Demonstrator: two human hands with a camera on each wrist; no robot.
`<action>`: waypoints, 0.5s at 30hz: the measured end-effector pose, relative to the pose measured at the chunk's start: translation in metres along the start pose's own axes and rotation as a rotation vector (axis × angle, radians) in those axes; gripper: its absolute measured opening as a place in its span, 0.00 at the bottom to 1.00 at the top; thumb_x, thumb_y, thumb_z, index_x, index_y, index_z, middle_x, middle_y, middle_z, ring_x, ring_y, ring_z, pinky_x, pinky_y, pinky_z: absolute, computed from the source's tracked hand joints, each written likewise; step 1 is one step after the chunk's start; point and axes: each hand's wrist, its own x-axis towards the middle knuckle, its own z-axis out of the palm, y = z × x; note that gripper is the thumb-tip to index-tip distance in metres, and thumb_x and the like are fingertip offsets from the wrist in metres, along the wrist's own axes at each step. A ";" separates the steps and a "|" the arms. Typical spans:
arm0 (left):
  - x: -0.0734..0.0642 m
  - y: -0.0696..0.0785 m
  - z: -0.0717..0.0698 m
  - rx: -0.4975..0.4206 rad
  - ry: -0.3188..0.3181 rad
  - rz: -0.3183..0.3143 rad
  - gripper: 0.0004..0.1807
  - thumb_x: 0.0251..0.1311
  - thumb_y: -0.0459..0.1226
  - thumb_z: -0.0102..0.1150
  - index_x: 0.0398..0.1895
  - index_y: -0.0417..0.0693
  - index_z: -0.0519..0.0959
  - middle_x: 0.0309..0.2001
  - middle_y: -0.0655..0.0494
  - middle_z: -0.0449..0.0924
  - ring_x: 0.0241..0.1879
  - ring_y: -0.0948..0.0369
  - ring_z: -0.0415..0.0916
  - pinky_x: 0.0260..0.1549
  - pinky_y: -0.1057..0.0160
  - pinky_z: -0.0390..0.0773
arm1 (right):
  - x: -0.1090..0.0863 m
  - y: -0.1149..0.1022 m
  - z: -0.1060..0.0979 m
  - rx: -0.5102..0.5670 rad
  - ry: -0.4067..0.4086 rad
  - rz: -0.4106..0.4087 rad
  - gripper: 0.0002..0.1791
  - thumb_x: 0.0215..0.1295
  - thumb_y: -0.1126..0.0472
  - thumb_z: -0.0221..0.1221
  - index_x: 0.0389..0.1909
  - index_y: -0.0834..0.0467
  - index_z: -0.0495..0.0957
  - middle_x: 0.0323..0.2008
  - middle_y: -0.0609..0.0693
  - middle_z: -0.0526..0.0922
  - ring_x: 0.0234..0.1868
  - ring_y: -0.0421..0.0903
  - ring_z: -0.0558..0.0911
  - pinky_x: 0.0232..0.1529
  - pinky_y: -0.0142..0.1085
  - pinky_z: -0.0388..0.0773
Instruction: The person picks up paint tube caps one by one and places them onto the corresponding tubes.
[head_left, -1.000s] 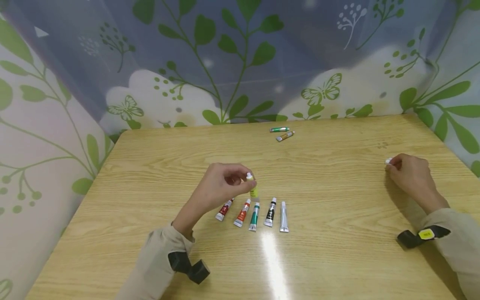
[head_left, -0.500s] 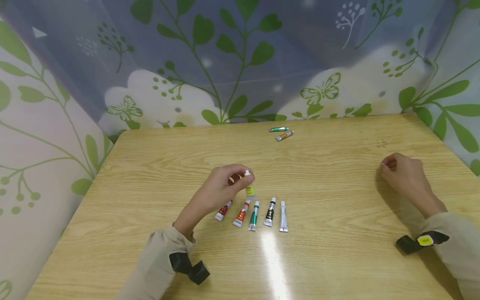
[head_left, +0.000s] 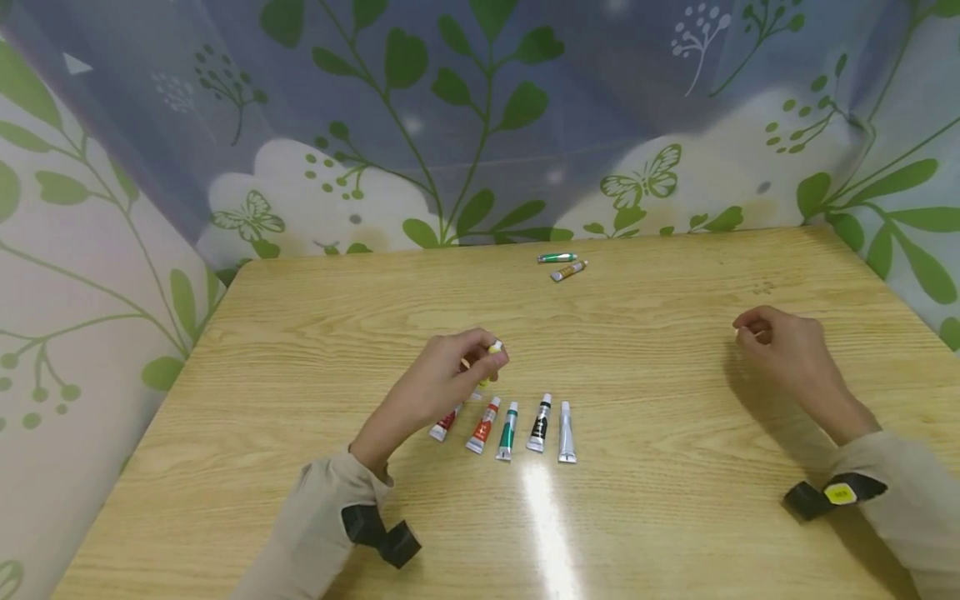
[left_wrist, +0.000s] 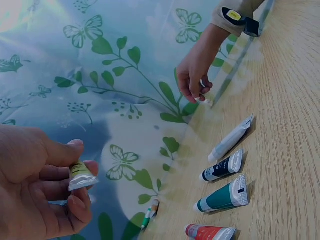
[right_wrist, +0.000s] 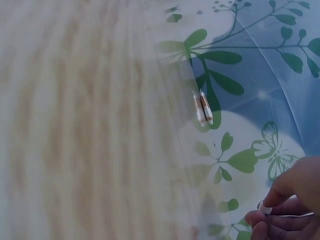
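Observation:
My left hand (head_left: 446,373) pinches a yellow paint tube (left_wrist: 80,176) between thumb and fingers, above the table. The tube's white tip (head_left: 497,346) points up in the head view, and its silver crimped end shows in the left wrist view. To the right, my right hand (head_left: 787,348) pinches a small white cap (right_wrist: 264,208) between thumb and fingertips. Below the left hand lie a dark red tube (head_left: 446,423), partly hidden by it, an orange-red tube (head_left: 483,425), a teal tube (head_left: 507,432), a black tube (head_left: 539,423) and a silver-white tube (head_left: 567,433).
A green tube (head_left: 557,258) and an ochre tube (head_left: 569,271) lie near the back edge of the wooden table (head_left: 660,517). A leaf-patterned cloth (head_left: 480,125) hangs behind the table and at its sides.
My right hand has moved left with the white cap. My left hand has tilted the yellow tube, so less of its body shows in the head view. The lying tubes have stayed put.

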 end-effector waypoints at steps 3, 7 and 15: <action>0.001 0.000 0.001 0.019 0.009 -0.014 0.10 0.69 0.40 0.54 0.40 0.44 0.81 0.32 0.57 0.80 0.32 0.62 0.73 0.31 0.63 0.74 | 0.000 -0.005 0.002 -0.002 0.002 -0.031 0.10 0.65 0.67 0.52 0.40 0.70 0.78 0.32 0.65 0.83 0.32 0.62 0.82 0.27 0.38 0.72; 0.000 0.000 0.002 0.030 0.017 -0.012 0.10 0.68 0.39 0.55 0.42 0.44 0.83 0.39 0.55 0.82 0.38 0.62 0.75 0.41 0.60 0.77 | 0.000 -0.012 0.006 0.005 0.017 -0.087 0.08 0.66 0.68 0.55 0.40 0.69 0.78 0.31 0.63 0.83 0.28 0.57 0.82 0.23 0.31 0.71; -0.003 0.005 0.001 0.040 -0.030 -0.029 0.16 0.72 0.34 0.48 0.58 0.39 0.76 0.52 0.47 0.78 0.46 0.57 0.75 0.47 0.57 0.76 | -0.003 -0.032 0.009 0.052 0.040 -0.193 0.06 0.65 0.71 0.58 0.39 0.69 0.79 0.30 0.61 0.84 0.23 0.45 0.82 0.21 0.26 0.72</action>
